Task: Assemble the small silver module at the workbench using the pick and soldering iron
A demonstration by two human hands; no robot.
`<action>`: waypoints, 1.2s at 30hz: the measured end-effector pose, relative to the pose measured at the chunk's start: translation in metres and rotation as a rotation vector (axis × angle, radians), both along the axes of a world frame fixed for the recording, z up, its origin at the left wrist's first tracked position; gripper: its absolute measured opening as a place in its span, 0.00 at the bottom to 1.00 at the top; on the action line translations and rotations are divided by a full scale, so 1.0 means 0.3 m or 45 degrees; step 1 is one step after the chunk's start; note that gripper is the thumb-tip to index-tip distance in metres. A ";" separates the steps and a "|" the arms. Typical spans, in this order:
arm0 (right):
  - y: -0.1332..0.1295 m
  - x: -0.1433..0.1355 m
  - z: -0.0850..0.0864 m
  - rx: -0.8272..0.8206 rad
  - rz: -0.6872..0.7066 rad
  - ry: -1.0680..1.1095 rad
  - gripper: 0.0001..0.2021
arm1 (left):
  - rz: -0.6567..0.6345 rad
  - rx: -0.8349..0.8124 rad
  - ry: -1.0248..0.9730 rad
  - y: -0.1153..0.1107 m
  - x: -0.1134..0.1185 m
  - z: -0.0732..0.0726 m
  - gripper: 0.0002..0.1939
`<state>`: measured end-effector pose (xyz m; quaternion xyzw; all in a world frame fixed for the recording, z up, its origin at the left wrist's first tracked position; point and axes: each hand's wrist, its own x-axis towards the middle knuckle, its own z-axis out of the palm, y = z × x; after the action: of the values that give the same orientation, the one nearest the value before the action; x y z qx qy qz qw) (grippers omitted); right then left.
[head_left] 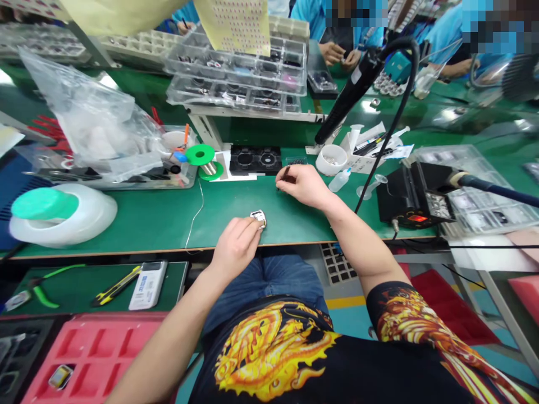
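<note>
Near the front edge of the green table [155, 224], my left hand [238, 241] is closed on a small silver watch-like part [257, 216], its fingertips over the lower side. My right hand [301, 184] is farther forward and to the right, pinching a thin dark tool [286, 173] that points down towards the tabletop. Just behind the hands lies a black tray with round recesses [255, 160]. A white round tub [331, 160] stands beyond my right hand, with a small clear bottle [339, 180] beside my right wrist.
A green solder spool [201, 155] and a white bottle with green lid [63, 215] stand left. At right are a black station with red display [415, 196] and a hanging cable. Stacked clear trays [240, 73] sit on a shelf behind. Other people work across the table.
</note>
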<state>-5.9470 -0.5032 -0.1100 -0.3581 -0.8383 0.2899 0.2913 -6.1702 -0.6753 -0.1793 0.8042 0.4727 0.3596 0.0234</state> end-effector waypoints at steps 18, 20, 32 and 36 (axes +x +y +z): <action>0.173 0.219 0.168 0.466 -0.606 0.370 0.14 | -0.068 0.094 -0.117 0.021 -0.014 -0.011 0.12; 0.225 0.242 0.169 0.520 -0.615 0.362 0.16 | -0.063 0.103 -0.113 0.021 -0.014 -0.014 0.12; 0.268 0.268 0.187 0.829 -0.676 -0.041 0.09 | -0.046 0.091 -0.112 0.022 -0.012 -0.012 0.10; 0.272 0.286 0.194 0.844 -0.727 -0.034 0.10 | -0.036 0.082 -0.112 0.021 -0.010 -0.010 0.09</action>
<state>-5.8612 -0.4215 -0.0518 -0.4663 -0.7572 -0.0914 0.4481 -6.1733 -0.6689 -0.1824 0.7945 0.4480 0.4093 0.0234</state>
